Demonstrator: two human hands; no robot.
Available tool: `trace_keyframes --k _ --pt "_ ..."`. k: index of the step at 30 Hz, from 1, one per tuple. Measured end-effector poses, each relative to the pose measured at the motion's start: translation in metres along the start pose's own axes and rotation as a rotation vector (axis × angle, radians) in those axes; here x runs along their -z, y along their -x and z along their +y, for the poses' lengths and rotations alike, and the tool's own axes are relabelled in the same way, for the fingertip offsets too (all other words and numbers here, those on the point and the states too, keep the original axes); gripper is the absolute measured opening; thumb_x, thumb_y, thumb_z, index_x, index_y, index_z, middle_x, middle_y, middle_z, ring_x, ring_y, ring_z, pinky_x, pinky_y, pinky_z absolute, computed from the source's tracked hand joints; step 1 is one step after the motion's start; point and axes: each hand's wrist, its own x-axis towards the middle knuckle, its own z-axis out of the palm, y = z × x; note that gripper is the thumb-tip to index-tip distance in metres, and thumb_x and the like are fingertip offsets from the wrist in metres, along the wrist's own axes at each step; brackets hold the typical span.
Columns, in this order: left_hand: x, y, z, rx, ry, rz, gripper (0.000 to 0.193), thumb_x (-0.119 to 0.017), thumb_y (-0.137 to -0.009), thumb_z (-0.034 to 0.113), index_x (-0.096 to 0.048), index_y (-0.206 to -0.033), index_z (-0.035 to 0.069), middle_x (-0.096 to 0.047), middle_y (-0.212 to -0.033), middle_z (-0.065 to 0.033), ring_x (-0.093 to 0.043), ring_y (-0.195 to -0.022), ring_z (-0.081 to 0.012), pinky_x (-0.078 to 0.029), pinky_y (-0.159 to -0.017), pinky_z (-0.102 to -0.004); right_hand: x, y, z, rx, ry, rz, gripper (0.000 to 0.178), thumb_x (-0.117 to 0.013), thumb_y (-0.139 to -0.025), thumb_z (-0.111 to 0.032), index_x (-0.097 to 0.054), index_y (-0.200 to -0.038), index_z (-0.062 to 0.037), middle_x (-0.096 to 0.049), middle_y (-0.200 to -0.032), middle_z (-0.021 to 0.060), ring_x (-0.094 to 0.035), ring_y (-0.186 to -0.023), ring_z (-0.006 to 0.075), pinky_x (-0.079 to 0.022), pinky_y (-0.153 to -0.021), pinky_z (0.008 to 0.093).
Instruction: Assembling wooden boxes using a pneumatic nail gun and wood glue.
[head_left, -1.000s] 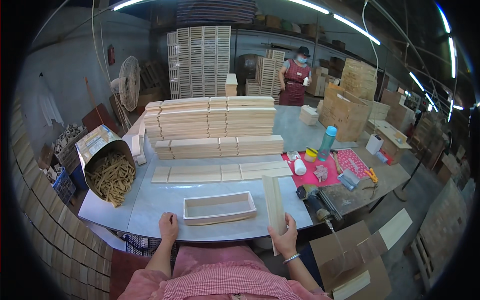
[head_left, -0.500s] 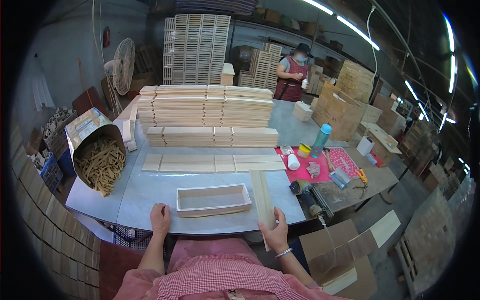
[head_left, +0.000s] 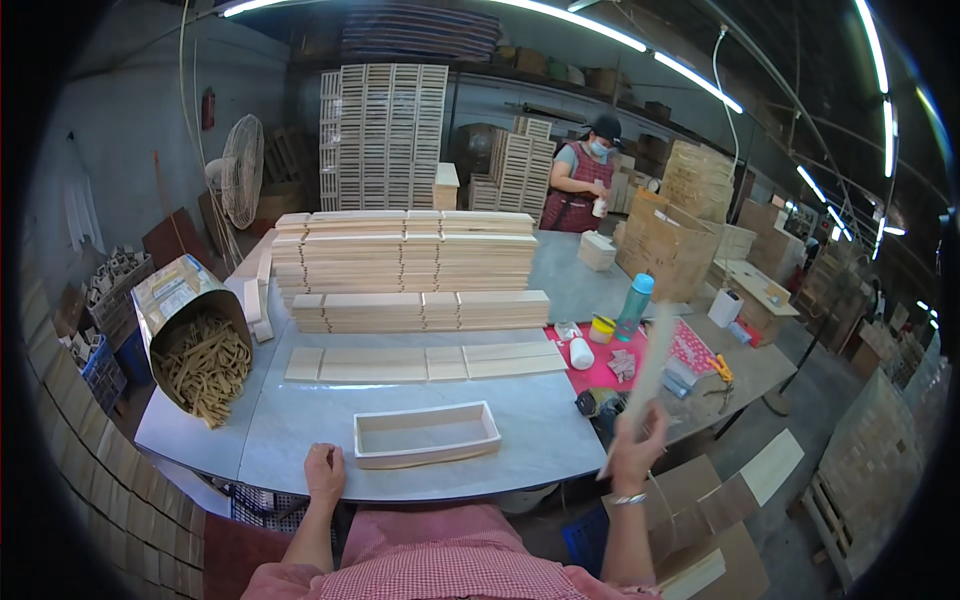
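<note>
My right hand (head_left: 640, 447) grips a thin pale wooden board (head_left: 652, 362) past the right end of the table, its upper part smeared by motion. Behind that hand, a dark pneumatic nail gun (head_left: 596, 402) lies partly hidden. My left hand (head_left: 324, 470) rests at the table's front edge with fingers curled in, and nothing shows in it. Between the hands stands an open rectangular wooden frame box (head_left: 428, 457), apart from both. Beyond it lies a row of flat wooden boards (head_left: 390, 364).
Stacked boards (head_left: 400, 262) rise at the back of the table (head_left: 290, 420). A tipped sack of wooden strips (head_left: 205, 365) stands left. A blue-green bottle (head_left: 634, 308) and white bottle (head_left: 581, 353) stand on a pink mat. Cardboard (head_left: 690, 490) lies low right; a co-worker (head_left: 578, 180) stands behind.
My right hand has swung the board away from beside the frame box, to the right over the nail gun. The left hand stays at the table edge. The view has tilted upward.
</note>
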Motion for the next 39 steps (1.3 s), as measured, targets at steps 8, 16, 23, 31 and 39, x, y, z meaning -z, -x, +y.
trace_keyframes --k 8,16,23,31,39 --pt "0.003 -0.004 0.005 0.025 -0.077 -0.052 0.009 -0.063 -0.088 0.009 -0.063 -0.085 0.000 -0.057 -0.077 -0.0129 -0.054 -0.066 -0.0262 -0.046 -0.063 -0.0369 -0.039 0.127 -0.009 -0.178 -0.179 -0.745 0.067 -0.078 -0.074 -0.022 -0.053 -0.132 0.0021 -0.064 -0.117 0.0182 -0.063 -0.102 0.0292 -0.053 -0.086 0.0391" --pt "-0.002 -0.003 0.012 0.103 -0.110 -0.038 0.007 -0.065 -0.085 0.007 -0.063 -0.087 0.000 -0.058 -0.077 -0.0119 -0.054 -0.066 -0.0266 -0.047 -0.064 -0.0364 -0.059 0.071 -0.009 -0.291 -0.344 -0.888 0.065 -0.072 -0.077 -0.017 -0.051 -0.135 0.0020 -0.063 -0.119 0.0174 -0.062 -0.103 0.0292 -0.053 -0.083 0.0390" --pt "0.004 0.009 0.022 0.090 -0.336 -0.097 0.006 -0.062 -0.086 0.007 -0.059 -0.081 0.003 -0.056 -0.078 -0.0135 -0.054 -0.067 -0.0310 -0.046 -0.064 -0.0400 -0.270 -0.130 -0.154 0.154 -0.815 -0.872 0.038 -0.056 -0.094 -0.016 -0.057 -0.129 -0.0029 -0.067 -0.103 0.0110 -0.060 -0.087 0.0209 -0.048 -0.073 0.0295" --pt "-0.005 -0.001 0.008 0.095 -0.290 -0.111 0.007 -0.060 -0.089 0.008 -0.058 -0.083 0.003 -0.055 -0.080 -0.0152 -0.055 -0.070 -0.0340 -0.046 -0.066 -0.0425 -0.444 -0.202 -0.226 0.319 -0.213 -1.009 0.062 -0.061 -0.088 -0.052 -0.064 -0.117 0.0030 -0.070 -0.099 0.0153 -0.063 -0.086 0.0269 -0.050 -0.079 0.0353" --pt "0.003 -0.014 0.015 0.122 -0.239 -0.132 0.018 -0.061 -0.091 0.008 -0.052 -0.078 0.002 -0.051 -0.078 -0.0159 -0.050 -0.065 -0.0368 -0.043 -0.062 -0.0465 -0.239 -0.025 -0.103 0.884 -0.220 -1.409 0.083 -0.079 -0.072 -0.046 -0.052 -0.138 -0.0047 -0.056 -0.135 0.0172 -0.057 -0.115 0.0336 -0.048 -0.098 0.0394"
